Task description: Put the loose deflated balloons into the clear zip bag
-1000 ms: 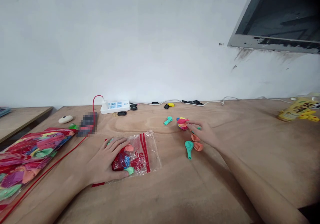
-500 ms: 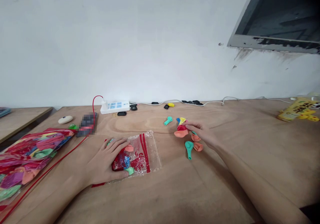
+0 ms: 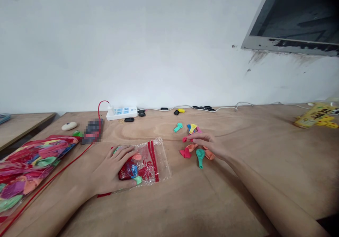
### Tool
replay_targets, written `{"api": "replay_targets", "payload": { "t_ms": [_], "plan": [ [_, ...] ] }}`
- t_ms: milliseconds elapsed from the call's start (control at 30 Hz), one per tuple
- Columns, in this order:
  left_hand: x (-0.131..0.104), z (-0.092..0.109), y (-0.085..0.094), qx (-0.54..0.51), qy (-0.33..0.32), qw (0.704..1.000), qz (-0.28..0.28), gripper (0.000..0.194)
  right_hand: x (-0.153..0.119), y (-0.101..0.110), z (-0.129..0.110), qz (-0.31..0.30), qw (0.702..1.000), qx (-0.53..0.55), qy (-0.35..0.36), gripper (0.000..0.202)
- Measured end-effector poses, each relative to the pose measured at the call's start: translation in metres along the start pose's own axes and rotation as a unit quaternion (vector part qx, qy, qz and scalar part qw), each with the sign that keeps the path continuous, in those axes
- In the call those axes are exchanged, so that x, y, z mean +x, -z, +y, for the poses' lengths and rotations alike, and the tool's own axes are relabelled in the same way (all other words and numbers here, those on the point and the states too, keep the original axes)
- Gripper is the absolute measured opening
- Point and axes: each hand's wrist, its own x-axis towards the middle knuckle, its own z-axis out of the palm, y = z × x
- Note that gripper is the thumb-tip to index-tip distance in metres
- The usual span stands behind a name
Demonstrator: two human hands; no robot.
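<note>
My left hand lies spread on a clear plastic bag with red print and several balloons inside. Over a loose pile of balloons hovers my right hand, its fingertips at a red balloon; whether it grips that balloon is hard to tell. Below the fingers are a red balloon and orange ones. A green balloon lies nearest me. Behind the hand sit a yellow balloon and a blue one. A teal balloon lies apart, to the left.
At the left lies a larger bag of balloons, crossed by a red cable. A blurred phone, white mouse and power strip stand farther back. A yellow packet is at the far right.
My right hand has shifted slightly left and toward me. The red and orange balloons under it have moved and spread apart, with one red piece now farther left. My left hand has stayed put.
</note>
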Motion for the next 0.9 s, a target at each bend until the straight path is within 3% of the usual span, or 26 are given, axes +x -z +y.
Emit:
{"api": "replay_targets", "payload": {
  "t_ms": [133, 300, 467, 667, 900],
  "plan": [
    [0.0, 0.0, 0.001, 0.004, 0.001, 1.0, -0.004, 0.096, -0.001, -0.006, -0.002, -0.049, 0.992, -0.11, 0.041, 0.038],
    [0.0, -0.002, -0.002, 0.003, -0.009, 1.0, 0.003, 0.099, -0.001, -0.007, 0.008, -0.023, 0.937, -0.328, 0.118, 0.053],
    [-0.001, -0.004, -0.005, 0.0, -0.006, 1.0, 0.004, 0.099, -0.004, 0.0, 0.011, -0.04, 0.919, -0.378, 0.109, 0.061],
    [-0.001, -0.002, -0.003, 0.0, 0.008, 1.0, -0.012, 0.098, -0.01, -0.011, -0.003, -0.057, 0.898, -0.394, 0.187, 0.039],
    [-0.001, -0.004, -0.004, -0.008, -0.006, 1.0, 0.003, 0.099, -0.014, -0.028, -0.013, -0.11, 0.872, -0.436, 0.191, 0.031]
  ]
}}
